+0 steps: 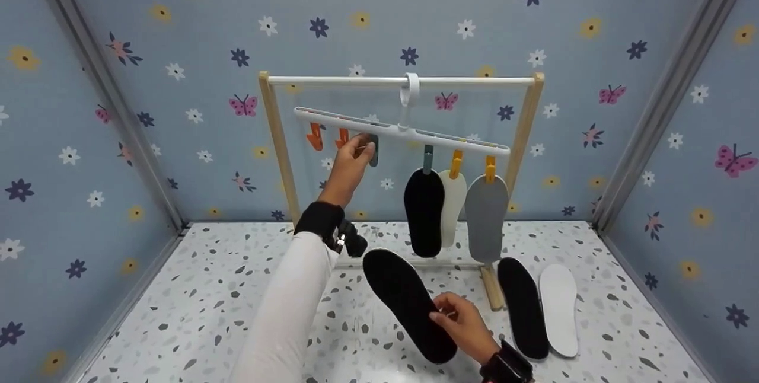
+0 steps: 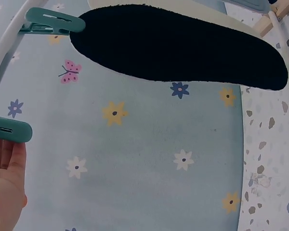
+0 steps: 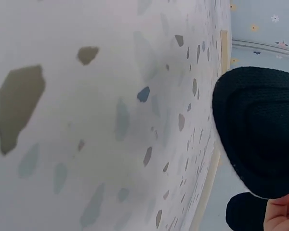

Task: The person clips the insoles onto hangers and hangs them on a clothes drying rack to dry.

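"Looking at the left hand [image 1: 353, 160], what do we see its fingers doing?"

"We see thumb and fingers pinching a teal clip [image 1: 374, 153] under the left half of the hanger [image 1: 332, 116]. Two orange clips [image 1: 315, 137] hang farther left."

"And the right hand [image 1: 463, 325]?"

"We find it lower down, grasping the held insole [image 1: 408, 306] by its right edge, between thumb and fingers. That insole is black and slants, its upper end leaning left, in front of the rack [image 1: 276, 140]. In the right wrist view we see it lifted off the table [image 1: 178, 312]."

"Which insoles hang already?"

"We count three, all on the right half. The second teal clip [image 1: 428, 159] bears a hanging black insole [image 1: 424, 211]; a yellow clip [image 1: 455, 165] bears a cream insole [image 1: 453, 211], partly behind the black one; another yellow clip, at the end, bears a grey insole [image 1: 486, 220]."

"Does the hanger sit level?"

"No, we see it tilted, right end lower, its hook [image 1: 413, 83] over the white rail [image 1: 344, 81]."

"What lies on the table?"

"We see two more, side by side, right of the held insole: a lying black insole [image 1: 523, 309] and a white insole [image 1: 558, 310]."
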`<state>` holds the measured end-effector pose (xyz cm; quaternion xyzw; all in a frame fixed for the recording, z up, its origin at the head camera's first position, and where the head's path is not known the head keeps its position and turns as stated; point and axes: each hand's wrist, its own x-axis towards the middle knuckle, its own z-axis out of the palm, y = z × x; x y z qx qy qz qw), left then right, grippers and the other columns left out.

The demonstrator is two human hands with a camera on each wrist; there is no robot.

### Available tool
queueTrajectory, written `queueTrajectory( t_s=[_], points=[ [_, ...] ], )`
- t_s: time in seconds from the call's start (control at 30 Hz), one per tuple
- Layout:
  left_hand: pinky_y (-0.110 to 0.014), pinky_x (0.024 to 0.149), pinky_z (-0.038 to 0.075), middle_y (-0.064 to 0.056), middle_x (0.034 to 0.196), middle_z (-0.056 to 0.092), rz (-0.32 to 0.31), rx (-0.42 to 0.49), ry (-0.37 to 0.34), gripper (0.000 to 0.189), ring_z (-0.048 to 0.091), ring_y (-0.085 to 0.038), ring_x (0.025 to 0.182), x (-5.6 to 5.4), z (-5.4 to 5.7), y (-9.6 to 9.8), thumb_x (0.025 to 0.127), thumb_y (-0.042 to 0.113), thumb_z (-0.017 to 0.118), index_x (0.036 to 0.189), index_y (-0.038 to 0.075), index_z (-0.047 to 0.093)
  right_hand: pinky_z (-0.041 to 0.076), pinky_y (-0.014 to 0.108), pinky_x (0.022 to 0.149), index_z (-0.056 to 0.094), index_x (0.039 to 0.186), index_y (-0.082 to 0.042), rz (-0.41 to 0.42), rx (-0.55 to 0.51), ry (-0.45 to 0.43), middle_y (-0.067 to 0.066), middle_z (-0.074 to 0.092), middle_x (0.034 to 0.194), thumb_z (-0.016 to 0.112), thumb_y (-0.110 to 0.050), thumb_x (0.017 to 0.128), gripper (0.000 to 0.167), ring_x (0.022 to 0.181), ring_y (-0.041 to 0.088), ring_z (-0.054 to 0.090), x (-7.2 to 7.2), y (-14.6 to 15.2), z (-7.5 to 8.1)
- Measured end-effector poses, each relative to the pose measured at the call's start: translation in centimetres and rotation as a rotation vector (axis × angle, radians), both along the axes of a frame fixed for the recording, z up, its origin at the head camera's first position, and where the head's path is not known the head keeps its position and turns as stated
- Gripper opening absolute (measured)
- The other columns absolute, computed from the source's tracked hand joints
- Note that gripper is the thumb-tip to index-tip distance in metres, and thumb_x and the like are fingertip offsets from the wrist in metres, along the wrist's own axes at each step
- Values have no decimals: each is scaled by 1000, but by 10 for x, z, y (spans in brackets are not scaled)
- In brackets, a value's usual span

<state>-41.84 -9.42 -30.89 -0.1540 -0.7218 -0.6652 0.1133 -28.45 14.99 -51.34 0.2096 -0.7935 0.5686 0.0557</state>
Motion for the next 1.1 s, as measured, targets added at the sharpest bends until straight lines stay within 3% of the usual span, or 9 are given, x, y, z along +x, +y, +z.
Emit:
queueTrajectory(
  t_s=[0.23, 0.47, 0.63, 0.9, 1.1],
  points=[
    [-38, 102, 36, -12, 130, 49, 5, -7, -65, 40, 46, -22, 117, 2, 4, 1, 100, 20, 48, 136, 4, 45, 48, 22, 66, 59, 94, 2, -25, -81, -49, 8, 60, 89, 66, -8, 87, 14, 73, 8, 55, -4, -11, 7],
    [-37, 97, 40, -14, 123, 54, 6, -15, -81, 35, 50, -23, 113, 4, 8, 1, 98, 18, 51, 128, 1, 52, 48, 25, 69, 58, 95, 3, -48, -68, -95, 14, 61, 94, 63, 0, 86, 10, 78, 18, 59, -4, -25, 23],
    [-36, 94, 42, -15, 119, 56, 57, -18, -61, 33, 52, -25, 110, 8, 10, 3, 97, 17, 54, 124, -2, 55, 48, 24, 69, 59, 96, 2, -60, -68, -100, 11, 61, 94, 63, -3, 88, 10, 78, 16, 59, -12, -30, 16],
    [-37, 92, 42, -13, 113, 59, 113, 2, -84, 29, 53, -23, 108, 7, 12, 12, 95, 17, 57, 117, -2, 58, 46, 23, 68, 58, 94, 7, -88, -85, -72, 18, 61, 92, 62, 3, 87, 9, 77, 19, 58, 1, -38, 45],
    [-34, 86, 43, -8, 103, 57, 145, 39, -114, 20, 51, -19, 98, 7, 13, 14, 94, 19, 58, 105, 2, 59, 46, 23, 70, 59, 96, 8, -98, -103, -94, 18, 61, 95, 62, 1, 87, 11, 80, 22, 58, 0, -40, 50]
  ],
)
